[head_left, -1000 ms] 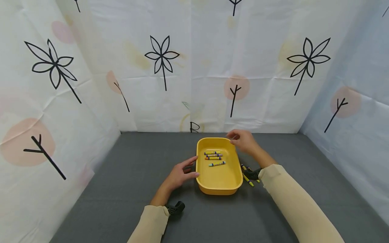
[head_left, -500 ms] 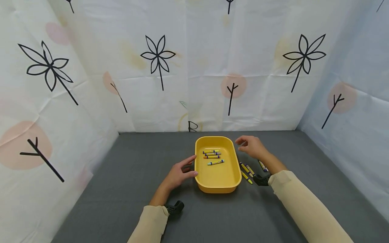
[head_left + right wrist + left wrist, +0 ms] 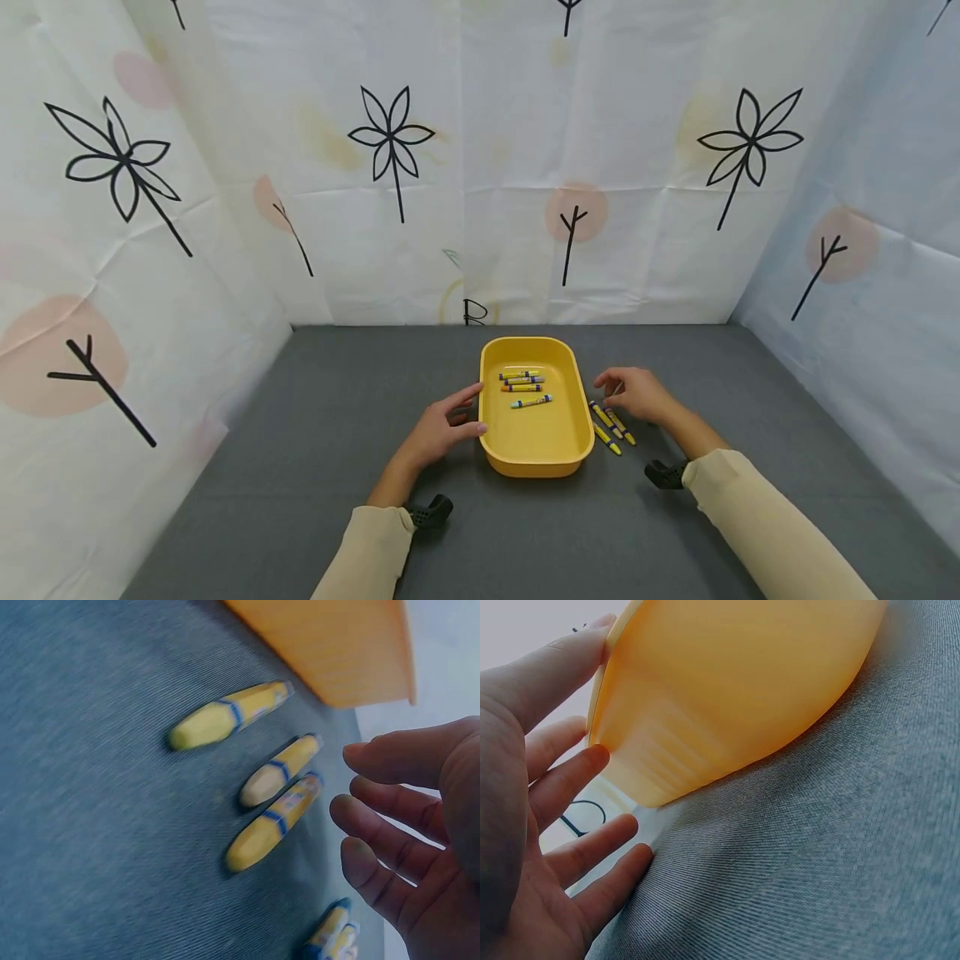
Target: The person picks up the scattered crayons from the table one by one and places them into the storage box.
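A yellow plastic tub [image 3: 540, 442] stands on the grey table, with several crayons inside, among them an orange crayon [image 3: 521, 388] and a light blue crayon [image 3: 531, 402]. My left hand [image 3: 438, 432] rests against its left side; in the left wrist view, the thumb and fingers lie fairly straight at the rim and wall. To the right of the tub, a yellow-green crayon [image 3: 225, 716], a pale crayon [image 3: 279, 771] and a yellow crayon [image 3: 274, 823] lie on the cloth. My right hand [image 3: 636, 393] hovers over them with parted, slightly bent fingers and nothing between them.
More crayons [image 3: 334, 934] lie together at the bottom of the right wrist view, hidden by the hand in the head view. Grey cloth [image 3: 375, 367] covers the table. A patterned white curtain [image 3: 510, 167] closes off the back and both sides.
My right hand has left the tub's far right rim and moved right and nearer, over the loose crayons. My left hand stays at the tub's left side.
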{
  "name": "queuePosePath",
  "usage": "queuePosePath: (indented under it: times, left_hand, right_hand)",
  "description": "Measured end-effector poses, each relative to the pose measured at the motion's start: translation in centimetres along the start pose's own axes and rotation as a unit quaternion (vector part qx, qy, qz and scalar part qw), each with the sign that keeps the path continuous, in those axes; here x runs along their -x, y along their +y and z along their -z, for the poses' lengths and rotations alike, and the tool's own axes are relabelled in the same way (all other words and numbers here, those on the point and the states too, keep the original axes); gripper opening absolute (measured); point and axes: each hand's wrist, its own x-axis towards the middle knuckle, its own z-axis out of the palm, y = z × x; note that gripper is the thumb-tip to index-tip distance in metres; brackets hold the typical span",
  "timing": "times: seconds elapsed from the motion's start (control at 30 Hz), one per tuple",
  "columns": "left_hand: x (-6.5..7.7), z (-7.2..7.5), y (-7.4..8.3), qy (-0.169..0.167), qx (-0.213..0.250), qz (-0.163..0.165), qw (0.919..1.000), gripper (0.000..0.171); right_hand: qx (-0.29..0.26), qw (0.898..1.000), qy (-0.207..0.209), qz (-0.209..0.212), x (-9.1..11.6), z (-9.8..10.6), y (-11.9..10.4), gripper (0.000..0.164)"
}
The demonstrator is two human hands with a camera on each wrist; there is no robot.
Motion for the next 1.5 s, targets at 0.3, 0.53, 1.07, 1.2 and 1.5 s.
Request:
queuePosePath:
  times: [0.3,0.53,1.07,1.2,1.5]
  left_hand:
    - [0.8,0.6,1.9,-0.009,-0.001,-0.006,0.9999,0.067]
    - [0.5,0.6,1.8,-0.016,0.000,-0.008,0.9998,0.066]
    - [0.0,0.3,0.4,-0.014,-0.012,0.004,0.9998,0.068]
    - [-0.6,0.0,-1.8,0.001,-0.010,0.004,0.9999,0.068]
    - [-0.7,0.0,-2.3,0.010,-0.014,0.004,0.9998,0.067]
  right_hand:
    - [0.004,0.999,-0.036,-0.002,0.4,-0.5,0.5,0.027]
    - [0.018,0.997,-0.073,-0.006,0.9,0.2,0.1,0.031]
    - [0.025,0.998,-0.055,-0.017,1.9,-0.1,0.0,0.030]
    - [0.001,1.000,-0.022,0.004,1.8,0.1,0.2,0.034]
    - [-0.014,0.995,0.091,0.036,0.9,0.6,-0.4,0.035]
